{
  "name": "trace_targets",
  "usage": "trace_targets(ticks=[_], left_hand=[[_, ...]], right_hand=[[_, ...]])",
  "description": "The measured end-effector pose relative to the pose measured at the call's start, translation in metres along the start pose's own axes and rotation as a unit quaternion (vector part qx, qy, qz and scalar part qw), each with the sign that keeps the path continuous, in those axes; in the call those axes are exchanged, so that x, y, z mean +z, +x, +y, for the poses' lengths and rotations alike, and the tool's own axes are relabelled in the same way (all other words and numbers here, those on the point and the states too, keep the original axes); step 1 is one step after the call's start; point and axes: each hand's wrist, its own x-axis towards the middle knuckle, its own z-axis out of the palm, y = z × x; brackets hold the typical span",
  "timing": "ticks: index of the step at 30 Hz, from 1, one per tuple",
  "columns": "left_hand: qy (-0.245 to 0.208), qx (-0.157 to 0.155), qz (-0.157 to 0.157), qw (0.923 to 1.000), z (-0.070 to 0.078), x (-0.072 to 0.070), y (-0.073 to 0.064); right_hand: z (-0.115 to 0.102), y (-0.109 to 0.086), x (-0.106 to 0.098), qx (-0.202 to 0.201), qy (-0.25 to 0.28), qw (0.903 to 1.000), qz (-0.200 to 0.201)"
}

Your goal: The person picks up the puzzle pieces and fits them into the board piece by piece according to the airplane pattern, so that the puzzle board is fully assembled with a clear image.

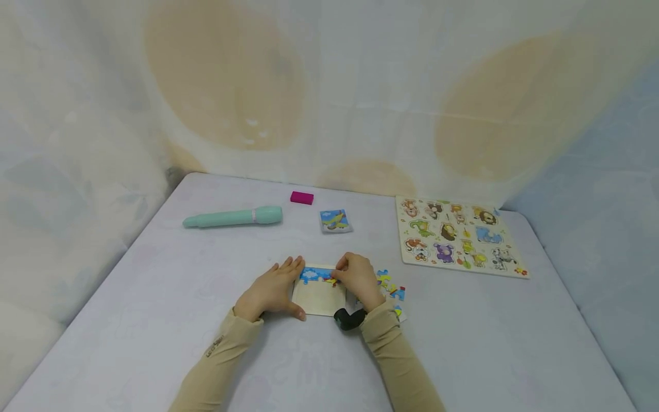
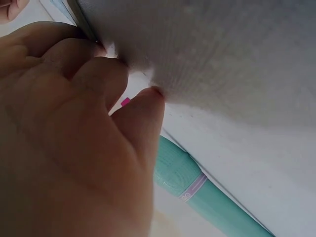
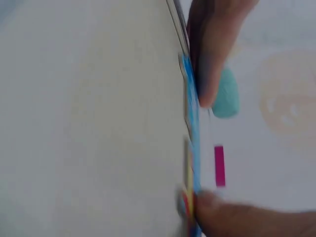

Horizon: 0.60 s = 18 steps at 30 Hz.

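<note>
A small wooden puzzle board (image 1: 320, 300) lies on the table with a row of blue jigsaw pieces (image 1: 311, 274) along its far edge, one printed with a white cloud. My left hand (image 1: 270, 290) rests at the board's left side, fingers stretched out and thumb at the near left corner. At the far right corner, my right hand (image 1: 359, 278) pinches a puzzle piece (image 1: 333, 280) showing red and yellow; the fingers partly cover it. Loose jigsaw pieces (image 1: 397, 293) lie in a pile to the right, partly behind the right wrist.
Farther back are a mint-green pen-shaped object (image 1: 231, 218), a magenta block (image 1: 301, 198) and a small airplane picture (image 1: 335, 221). An animal puzzle board (image 1: 458, 237) lies at the back right. A black device (image 1: 348, 319) sits by the right wrist.
</note>
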Motion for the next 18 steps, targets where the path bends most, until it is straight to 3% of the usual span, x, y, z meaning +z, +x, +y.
trace_targets(ticks=[4,8,12,18], left_hand=[[-0.001,0.003,0.001,1.0000,-0.001,0.000,0.000],[-0.002,0.003,0.002,1.0000,-0.003,0.001,-0.001],[-0.008,0.006,-0.001,1.0000,-0.002,0.002,-0.001],[-0.002,0.004,-0.002,1.0000,0.000,0.002,0.000]], right_hand=[[-0.001,0.002,0.003,-0.018,-0.010,0.9997,0.012],[0.002,0.004,-0.003,-0.024,-0.007,0.9997,-0.008],[0.011,0.005,-0.023,-0.003,-0.011,0.9995,-0.030],[0.033,0.003,-0.058,0.042,-0.038,0.9982,-0.020]])
